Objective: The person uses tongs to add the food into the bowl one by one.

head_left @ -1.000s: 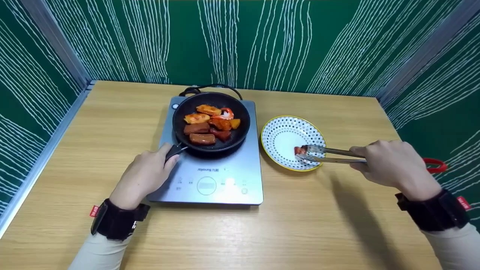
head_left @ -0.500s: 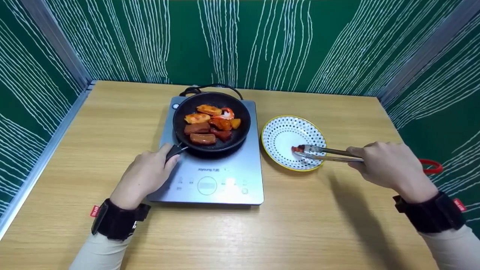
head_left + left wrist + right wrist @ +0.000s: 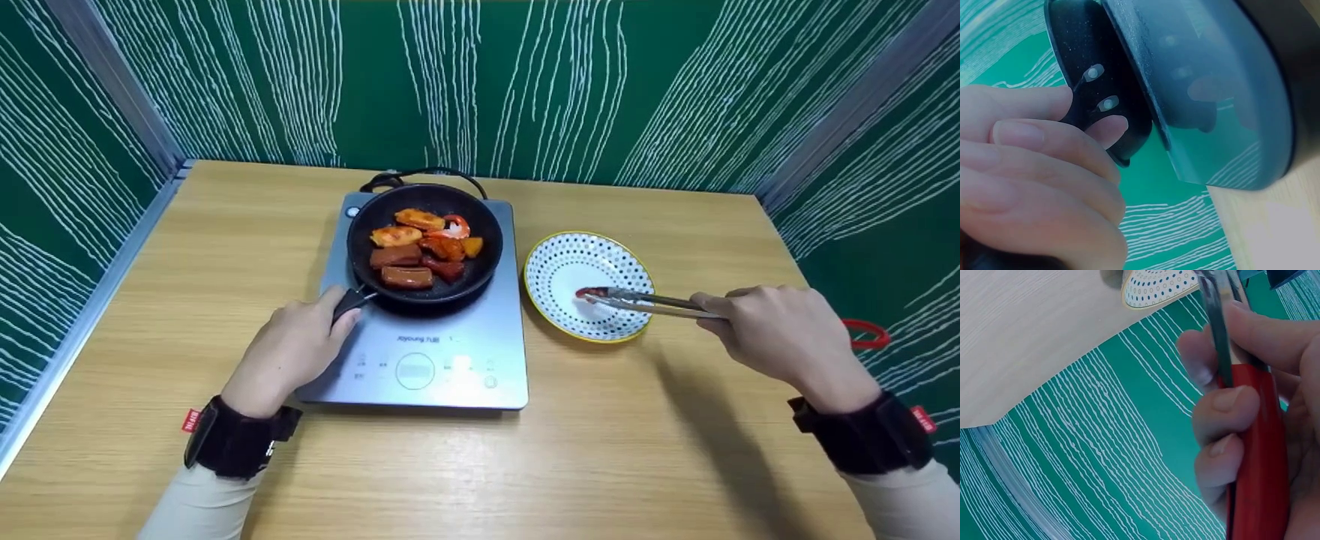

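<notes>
My left hand (image 3: pixel 292 349) grips the black handle (image 3: pixel 349 304) of a frying pan (image 3: pixel 480 281); the left wrist view shows its fingers wrapped round that handle. In the pan lie two brown meat blocks (image 3: pixel 406 277), two golden chicken-wing-like pieces (image 3: pixel 396 237), a shrimp (image 3: pixel 456 225) and several reddish and yellow bits. My right hand (image 3: pixel 780 334) holds metal tongs (image 3: pixel 645 300) by their red handles (image 3: pixel 1261 439), fingers curled round them. The tong tips are nearly closed on a small reddish food piece (image 3: pixel 582 293), over the middle of a dotted plate (image 3: pixel 555 319).
Under the pan is a silver induction cooker (image 3: pixel 472 352), its black cord (image 3: pixel 442 171) at the back. The wooden table (image 3: pixel 187 262) is bounded by green panels with white lines (image 3: pixel 525 90) at the back and sides.
The tong tips have shifted slightly left across the plate and drawn closer together, with the reddish piece moving along. My left hand and the pan stay in place.
</notes>
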The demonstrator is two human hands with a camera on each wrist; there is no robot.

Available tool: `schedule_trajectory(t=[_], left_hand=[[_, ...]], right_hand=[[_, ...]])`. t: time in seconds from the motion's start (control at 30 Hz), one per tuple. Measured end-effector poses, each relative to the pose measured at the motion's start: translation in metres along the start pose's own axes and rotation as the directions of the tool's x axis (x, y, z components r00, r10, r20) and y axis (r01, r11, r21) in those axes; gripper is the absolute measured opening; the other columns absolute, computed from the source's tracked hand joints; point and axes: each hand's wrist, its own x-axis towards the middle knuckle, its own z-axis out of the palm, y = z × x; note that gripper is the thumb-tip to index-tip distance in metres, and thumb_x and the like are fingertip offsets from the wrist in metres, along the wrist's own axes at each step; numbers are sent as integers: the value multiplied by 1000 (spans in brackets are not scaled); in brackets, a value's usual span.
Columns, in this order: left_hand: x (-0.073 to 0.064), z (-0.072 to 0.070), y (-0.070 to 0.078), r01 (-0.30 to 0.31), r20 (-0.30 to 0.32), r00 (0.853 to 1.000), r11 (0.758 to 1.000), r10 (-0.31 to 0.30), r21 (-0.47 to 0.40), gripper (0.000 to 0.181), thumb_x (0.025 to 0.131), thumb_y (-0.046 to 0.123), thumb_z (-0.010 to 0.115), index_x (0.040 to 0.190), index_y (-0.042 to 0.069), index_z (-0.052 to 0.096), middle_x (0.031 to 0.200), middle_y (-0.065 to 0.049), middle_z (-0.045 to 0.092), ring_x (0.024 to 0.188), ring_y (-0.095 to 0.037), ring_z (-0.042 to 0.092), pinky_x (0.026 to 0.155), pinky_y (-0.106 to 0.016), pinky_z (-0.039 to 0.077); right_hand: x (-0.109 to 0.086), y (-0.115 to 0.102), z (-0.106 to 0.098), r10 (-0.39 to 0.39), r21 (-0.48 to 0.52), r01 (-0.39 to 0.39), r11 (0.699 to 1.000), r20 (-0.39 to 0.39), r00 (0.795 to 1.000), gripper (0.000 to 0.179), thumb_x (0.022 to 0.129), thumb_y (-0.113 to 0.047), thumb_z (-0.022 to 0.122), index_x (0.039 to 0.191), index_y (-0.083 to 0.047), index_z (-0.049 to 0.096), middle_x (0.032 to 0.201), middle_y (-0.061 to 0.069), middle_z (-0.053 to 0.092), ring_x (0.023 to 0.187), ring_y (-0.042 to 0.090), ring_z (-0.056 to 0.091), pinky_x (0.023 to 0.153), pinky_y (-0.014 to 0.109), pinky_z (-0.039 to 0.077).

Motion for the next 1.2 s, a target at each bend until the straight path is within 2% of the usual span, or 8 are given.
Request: schedule_trajectory(t=[0.13,0.27,0.4,0.67,0.87,1.03,1.13,1.2], left_hand=[[1,-1,1,11,16,1000,1000,-11,-9,28,113,32,53,120,5,59,80,-12,56,73,-30,55,66,-46,43],[0,0,0,21,24,1000,1000,-21,-16,30,113,33,53,122,5,58,83,-13,57,75,-30,56,67,-45,44],[-1,1,-1,22,20,1000,1000,-21,-16,30,113,33,53,122,5,58,83,-14,57,75,-30,57,68,-46,45],[0,0,0,26,30,999,1000,-25,-15,30,113,34,52,123,6,57,82,-14,56,74,-30,57,67,-46,45],[1,-1,0,18,21,1000,1000,-18,-7,29,113,33,53,121,6,58,80,-14,56,73,-31,57,65,-46,44],[0,0,0,-5,-2,1000,1000,5,-2,27,113,32,54,117,5,58,75,-11,52,70,-30,55,63,-45,43],[0,0,0,-2,1,1000,1000,2,-2,26,113,31,54,116,6,58,76,-10,52,70,-29,55,63,-44,42],[0,-1,1,6,12,1000,1000,-6,-6,27,113,32,54,117,6,58,78,-11,53,72,-30,56,64,-44,43]], right_hand=[[8,-10,-9,-36,24,39,999,-104,994,22,89,-25,86,111,-21,81,60,-5,55,45,9,26,40,26,22],[27,-29,-25,-87,51,100,994,-213,973,26,92,-26,83,118,-19,82,73,4,74,42,8,39,41,25,22],[50,-51,-40,-116,70,137,988,-244,963,31,91,-26,85,121,-18,82,85,8,79,42,11,43,41,26,20],[96,-83,-57,-217,11,223,975,-187,958,20,95,-25,81,114,-19,81,61,-3,46,45,12,27,42,30,22],[128,-103,-67,-265,-21,264,964,-76,961,6,97,-25,78,102,-24,77,61,-4,46,46,15,31,40,33,29],[145,-119,-71,-279,-86,280,956,20,960,10,100,-21,73,102,-20,82,58,-4,44,47,14,26,42,31,26],[150,-127,-70,-275,-124,276,953,25,961,26,103,-23,69,81,-12,76,56,-3,32,48,14,23,44,30,22],[151,-131,-69,-272,-143,271,952,12,962,46,106,-28,67,64,-12,58,56,-4,26,48,14,23,45,31,20]])
